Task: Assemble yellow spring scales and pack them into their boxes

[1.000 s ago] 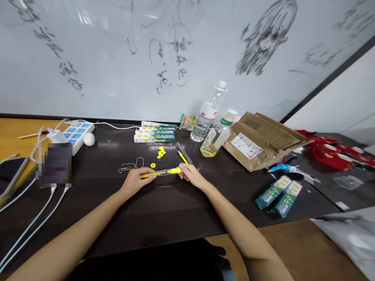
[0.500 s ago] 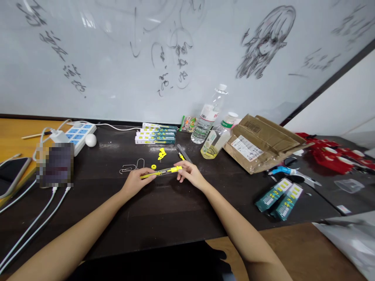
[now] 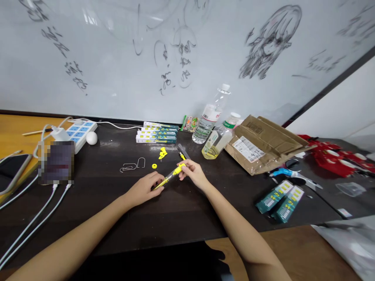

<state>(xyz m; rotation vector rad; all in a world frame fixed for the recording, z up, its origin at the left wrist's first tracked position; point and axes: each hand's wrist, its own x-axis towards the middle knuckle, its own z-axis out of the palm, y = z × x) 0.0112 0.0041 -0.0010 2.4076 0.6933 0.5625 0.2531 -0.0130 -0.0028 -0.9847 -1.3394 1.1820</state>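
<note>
A slim yellow and clear pen-like tool (image 3: pixel 170 176) is held between both hands above the dark table (image 3: pixel 164 210). My left hand (image 3: pixel 145 189) grips its lower left end. My right hand (image 3: pixel 193 173) pinches its yellow upper right end. The tool slants up to the right. Just behind it lie a small yellow ring (image 3: pixel 154 166), loose yellow parts (image 3: pixel 162 153) and another yellow and grey tool (image 3: pixel 182 152). Bent wire clips (image 3: pixel 132 165) lie to the left.
Several boxed packs (image 3: pixel 156 133) are stacked at the back, with two bottles (image 3: pixel 213 125) and a cardboard box (image 3: pixel 263 142) to their right. Two more packs (image 3: pixel 279 198) and blue-handled pliers (image 3: pixel 290 173) lie at right. A power strip (image 3: pixel 77 132), a white ball (image 3: pixel 91 138) and cables sit at left.
The tool has tilted from nearly level to slanting. My left hand came down and toward me with its end, while my right hand stayed at the upper end.
</note>
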